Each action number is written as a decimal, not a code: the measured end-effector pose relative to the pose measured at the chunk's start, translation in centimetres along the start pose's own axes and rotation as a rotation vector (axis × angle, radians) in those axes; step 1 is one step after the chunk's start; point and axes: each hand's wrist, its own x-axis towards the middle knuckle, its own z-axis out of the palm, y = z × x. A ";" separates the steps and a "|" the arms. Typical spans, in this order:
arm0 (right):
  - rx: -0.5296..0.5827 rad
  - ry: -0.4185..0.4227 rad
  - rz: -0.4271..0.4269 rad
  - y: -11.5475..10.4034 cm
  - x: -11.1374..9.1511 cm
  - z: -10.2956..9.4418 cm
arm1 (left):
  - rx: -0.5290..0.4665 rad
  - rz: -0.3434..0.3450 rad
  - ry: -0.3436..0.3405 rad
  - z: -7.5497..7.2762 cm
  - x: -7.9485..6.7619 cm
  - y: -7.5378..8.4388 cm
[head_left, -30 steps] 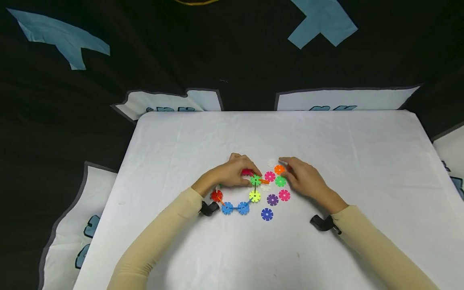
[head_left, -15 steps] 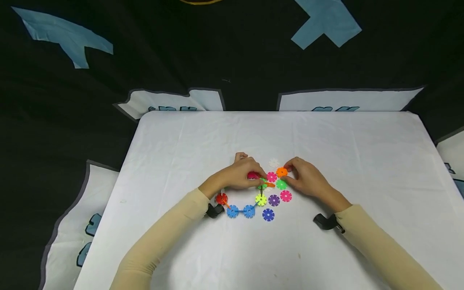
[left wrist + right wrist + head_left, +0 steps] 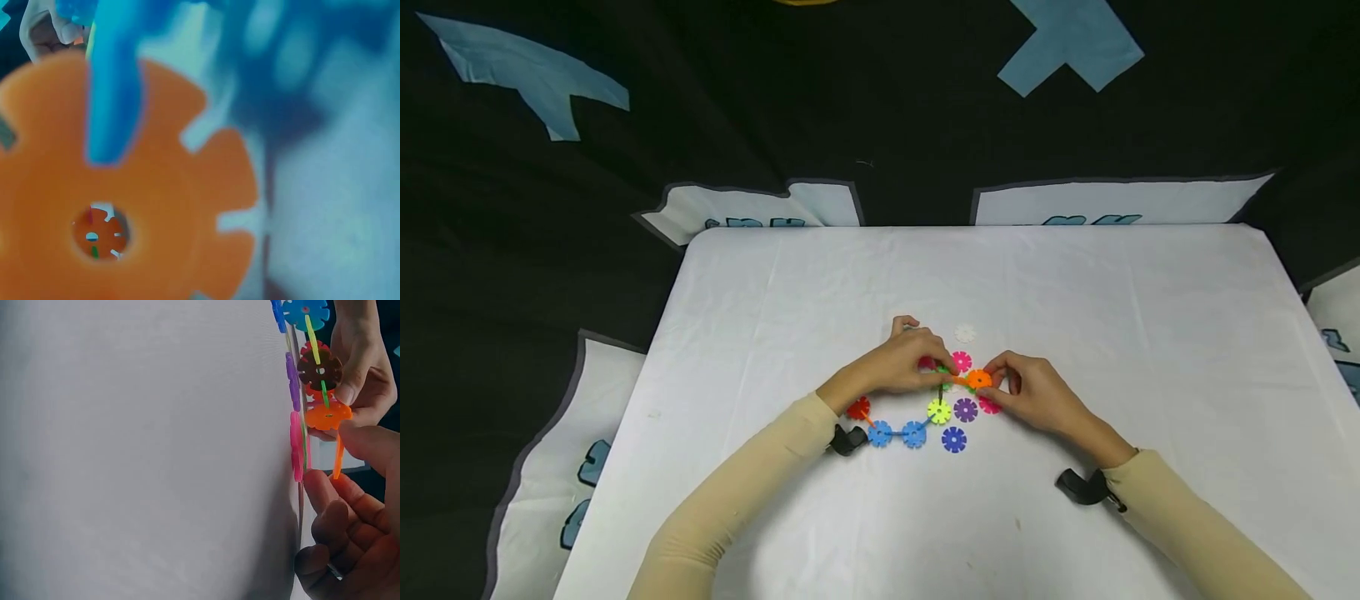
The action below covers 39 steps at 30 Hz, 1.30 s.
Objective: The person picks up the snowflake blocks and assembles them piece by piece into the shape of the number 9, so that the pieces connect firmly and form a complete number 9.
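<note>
A chain of slotted plastic discs curves below my left hand [image 3: 910, 360], from a red disc [image 3: 859, 407] through blue ones [image 3: 913, 434] and a yellow-green one [image 3: 938, 411]. The fingers and thumb of that hand pinch the chain near its green disc, which they partly cover. My right hand [image 3: 1045, 400] holds an orange disc [image 3: 979, 380] between thumb and fingers. In the right wrist view this held disc [image 3: 339, 456] stands edge-on, right at the rim of the chain's orange end disc [image 3: 328, 416]. Another orange disc [image 3: 181, 187] fills much of the left wrist view, a blue one [image 3: 112, 112] crossing it.
Loose discs lie on the white table [image 3: 1150, 350] around the hands: pink [image 3: 961, 361], white [image 3: 965, 333], purple [image 3: 966, 409] and dark blue [image 3: 954, 439]. A second pink disc [image 3: 989, 404] lies partly under the right hand. Dark printed cloth [image 3: 917, 117] hangs behind the table.
My right hand has picked the orange disc off the table and brought it nearer to me, up to the chain's end. The left hand and chain have shifted slightly right.
</note>
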 end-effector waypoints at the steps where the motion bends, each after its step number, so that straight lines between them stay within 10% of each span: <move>1: -0.001 0.003 0.004 0.0 0.0 0.0 | -0.006 0.003 0.004 0.0 0.0 0.0; 39: 0.190 -0.058 0.019 0.0 0.2 1.3 | -0.214 0.126 0.055 0.7 0.2 -0.8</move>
